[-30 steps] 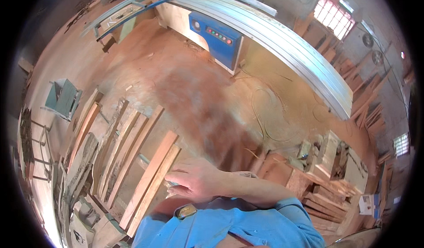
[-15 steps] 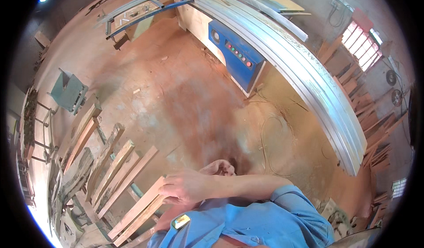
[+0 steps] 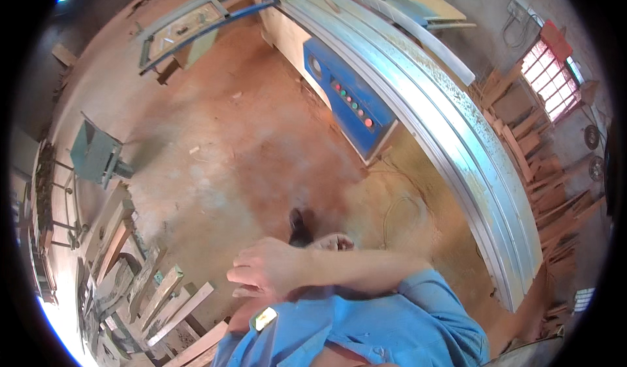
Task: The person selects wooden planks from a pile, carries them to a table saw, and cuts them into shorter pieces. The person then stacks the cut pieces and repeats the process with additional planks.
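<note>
Looking down from the head view, the right hand (image 3: 268,269) lies across the body, in front of the blue shirt (image 3: 392,321). Its forearm comes in from the right sleeve. The fingers are bent and close together, pointing left. No object shows in them, but the palm faces down, so I cannot tell if it encloses something. Just behind this forearm a few knuckles of the left hand (image 3: 333,241) show. The rest is covered, and I cannot tell its state.

The nearest things are the wooden planks (image 3: 176,295), which lie loose and crossed on the floor at the near left, just beside the right hand in the picture but lower down. A dark shoe (image 3: 299,226) stands on the dusty red floor (image 3: 248,145), a little farther than the hands.

In my judgement, good work here asks for stable feet first, because the planks overlap and can roll or tip. It also seems wise to take one plank near its middle with flat fingers, away from rough ends.

At the far right stand the blue control box (image 3: 346,99) and the long metal table (image 3: 457,145), well apart from both hands. A small green stand (image 3: 98,155) is at the far left.
</note>
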